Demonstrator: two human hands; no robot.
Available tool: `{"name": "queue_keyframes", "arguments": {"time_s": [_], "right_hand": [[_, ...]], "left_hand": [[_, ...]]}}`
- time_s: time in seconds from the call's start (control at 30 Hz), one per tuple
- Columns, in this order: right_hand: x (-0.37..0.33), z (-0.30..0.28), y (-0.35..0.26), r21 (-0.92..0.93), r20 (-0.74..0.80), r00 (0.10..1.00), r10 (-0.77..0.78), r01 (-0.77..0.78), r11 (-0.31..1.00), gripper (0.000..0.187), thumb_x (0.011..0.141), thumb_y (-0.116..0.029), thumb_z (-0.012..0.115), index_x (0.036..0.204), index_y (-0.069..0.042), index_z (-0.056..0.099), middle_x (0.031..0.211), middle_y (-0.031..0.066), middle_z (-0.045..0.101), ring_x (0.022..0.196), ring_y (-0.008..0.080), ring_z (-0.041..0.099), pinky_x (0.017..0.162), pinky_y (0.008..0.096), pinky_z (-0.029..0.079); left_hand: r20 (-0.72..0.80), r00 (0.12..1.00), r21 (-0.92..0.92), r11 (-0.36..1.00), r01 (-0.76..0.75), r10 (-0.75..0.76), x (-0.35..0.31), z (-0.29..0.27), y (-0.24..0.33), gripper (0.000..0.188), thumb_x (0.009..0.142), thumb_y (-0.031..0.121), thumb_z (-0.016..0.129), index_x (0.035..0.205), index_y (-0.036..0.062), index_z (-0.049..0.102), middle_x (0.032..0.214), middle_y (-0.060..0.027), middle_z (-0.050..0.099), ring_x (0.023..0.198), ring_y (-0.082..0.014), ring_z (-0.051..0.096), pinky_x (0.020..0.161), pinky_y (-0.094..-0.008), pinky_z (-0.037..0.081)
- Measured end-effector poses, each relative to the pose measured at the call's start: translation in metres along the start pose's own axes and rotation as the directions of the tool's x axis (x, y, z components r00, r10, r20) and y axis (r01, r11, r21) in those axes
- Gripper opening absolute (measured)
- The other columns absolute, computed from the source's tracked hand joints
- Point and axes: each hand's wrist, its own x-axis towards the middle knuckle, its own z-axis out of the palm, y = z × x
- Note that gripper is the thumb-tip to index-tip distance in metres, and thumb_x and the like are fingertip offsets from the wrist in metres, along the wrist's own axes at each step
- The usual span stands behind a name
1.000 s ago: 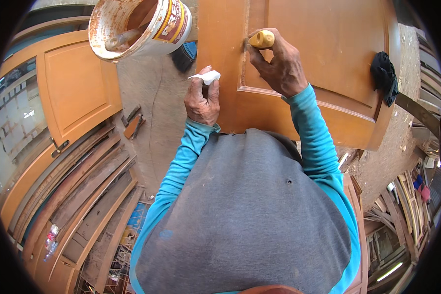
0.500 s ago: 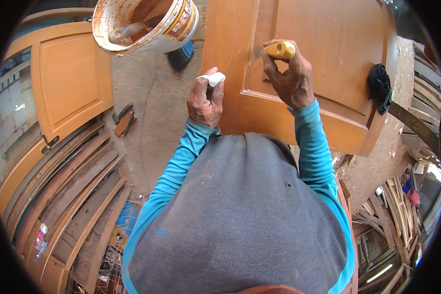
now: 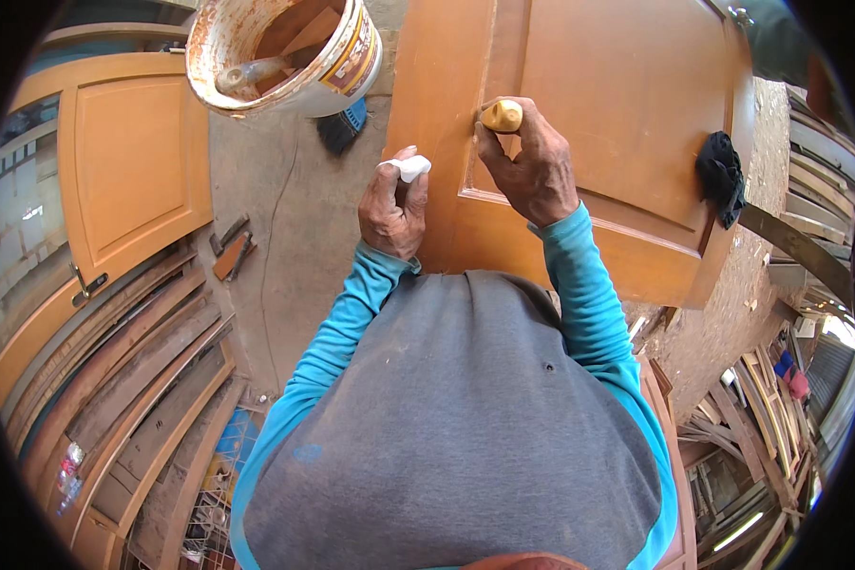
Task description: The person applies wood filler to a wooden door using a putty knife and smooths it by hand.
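My right hand (image 3: 540, 163) is closed round the yellow wooden handle of a putty knife (image 3: 502, 116), held above the brown panelled door (image 3: 617, 95). The handle's end faces up; its blade is hidden below. To the left, over the door's edge, my left hand (image 3: 392, 211) pinches a small white piece (image 3: 408, 168) between thumb and fingers. Whether that piece is putty, paper or cloth I cannot tell. The knife hangs near the corner of the door's recessed panel, with the two hands apart.
A smeared white bucket (image 3: 285, 66) holding a brush stands at the upper left, beside a blue-black brush (image 3: 340, 125). Black cloth (image 3: 721, 179) lies on the door's right side. Another door (image 3: 138, 157), a tool (image 3: 233, 252) and stacked planks (image 3: 133, 380) are at left.
My right hand has moved left with the putty knife, whose handle has turned more end-on. My left hand still pinches the white piece. The whole view has shifted slightly.
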Motion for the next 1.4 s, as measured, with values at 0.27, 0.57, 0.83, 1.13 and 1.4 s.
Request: {"name": "queue_keyframes", "arguments": {"time_s": [0.27, 0.57, 0.83, 1.13, 1.4], "right_hand": [[0.002, -0.032, 0.027, 0.059, -0.191, 0.980, 0.050, -0.039, 0.997, 0.024, 0.091, -0.007, 0.076, 0.109, -0.002, 0.061, 0.092, 0.0117, 0.073, 0.085, 0.0272, 0.076, 0.075, 0.0382, 0.060], [-0.036, -0.050, 0.046, 0.423, -0.226, 0.908, 0.353, -0.235, 0.875, 0.019, 0.095, -0.011, 0.073, 0.109, -0.001, 0.065, 0.096, 0.0110, 0.077, 0.090, 0.0245, 0.077, 0.082, 0.0363, 0.060], [-0.047, -0.059, 0.072, 0.601, -0.084, 0.880, 0.467, -0.329, 0.728, 0.020, 0.099, -0.007, 0.071, 0.118, 0.000, 0.067, 0.111, 0.0075, 0.074, 0.105, 0.0179, 0.072, 0.098, 0.0354, 0.058], [-0.046, -0.056, 0.092, 0.778, -0.008, 0.834, 0.551, -0.341, 0.528, 0.021, 0.099, -0.011, 0.072, 0.118, -0.001, 0.067, 0.110, 0.0083, 0.074, 0.104, 0.0183, 0.071, 0.095, 0.0345, 0.057], [-0.032, -0.057, 0.092, 0.742, -0.010, 0.912, 0.410, -0.268, 0.615, 0.029, 0.095, 0.006, 0.071, 0.122, -0.002, 0.065, 0.117, 0.0072, 0.072, 0.112, 0.0164, 0.068, 0.101, 0.0325, 0.057]], "left_hand": [[0.024, 0.999, -0.063, 0.998, 0.027, -0.026, -0.006, 0.005, -0.008, 0.026, 0.108, 0.012, 0.061, 0.127, -0.0056, 0.062, 0.130, -0.0202, 0.070, 0.114, -0.0257, 0.069, 0.101, -0.0379, 0.054], [0.016, 0.998, -0.060, 0.996, 0.068, -0.067, -0.009, 0.011, 0.001, 0.031, 0.106, 0.010, 0.061, 0.133, -0.0058, 0.059, 0.130, -0.0200, 0.067, 0.120, -0.0274, 0.067, 0.102, -0.0393, 0.055], [0.064, 0.994, 0.253, 0.962, -0.104, 0.090, -0.007, 0.012, -0.006, 0.032, 0.103, 0.013, 0.062, 0.130, -0.0036, 0.059, 0.131, -0.0207, 0.063, 0.120, -0.0299, 0.064, 0.104, -0.0423, 0.052], [0.066, 0.998, 0.295, 0.955, -0.021, 0.001, -0.010, 0.010, -0.011, 0.035, 0.099, 0.010, 0.065, 0.131, -0.0036, 0.058, 0.132, -0.0176, 0.060, 0.123, -0.0264, 0.060, 0.107, -0.0412, 0.050], [0.034, 0.998, 0.393, 0.918, -0.055, 0.045, -0.007, 0.016, 0.000, 0.033, 0.095, 0.005, 0.067, 0.126, -0.0040, 0.062, 0.131, -0.0187, 0.062, 0.122, -0.0297, 0.062, 0.106, -0.0417, 0.050]]}}
